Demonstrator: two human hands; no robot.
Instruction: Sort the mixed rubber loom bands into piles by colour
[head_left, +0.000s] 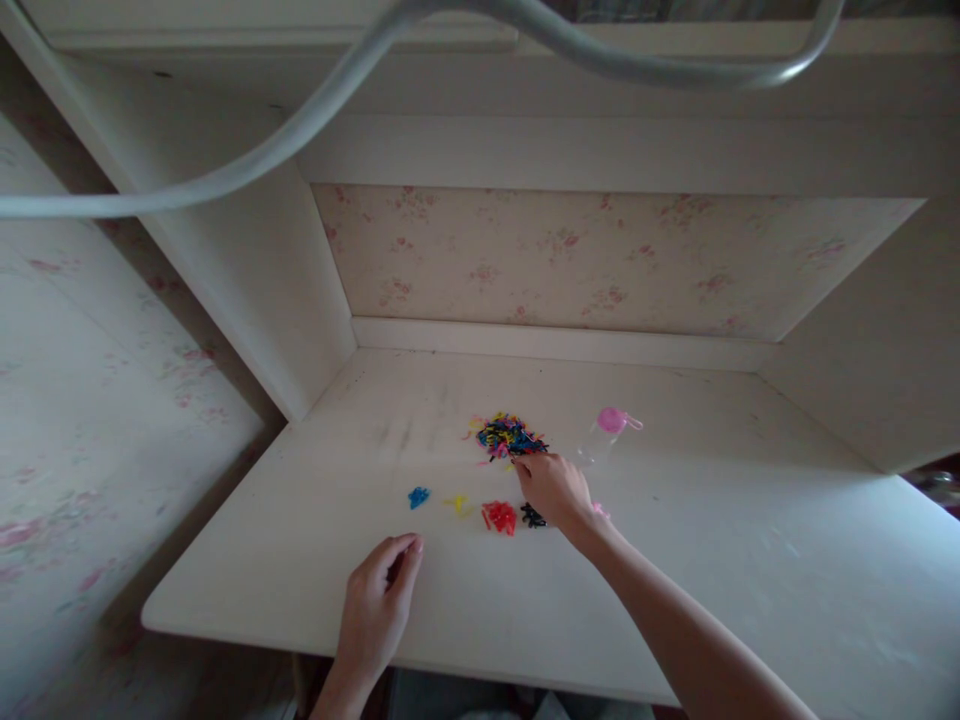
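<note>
A mixed pile of small thin coloured pieces (506,436), which look like little rubber bands, lies in the middle of the white desk. At its near edge my right hand (553,485) reaches in with fingers pinched downward; whatever is between the fingertips is hidden. Closer to me run small groups by colour: blue (418,497), yellow (458,505), red (499,517) and black (532,516). A pink group (601,510) is partly behind my right wrist. My left hand (381,590) is loosely closed near the front edge, below the blue group, with nothing visible in it.
A clear plastic bottle (598,440) with a pink cap lies on the desk (720,560), right of the pile. Side panels and a low shelf enclose the desk's back. A pale curved tube (300,125) crosses the top of the view.
</note>
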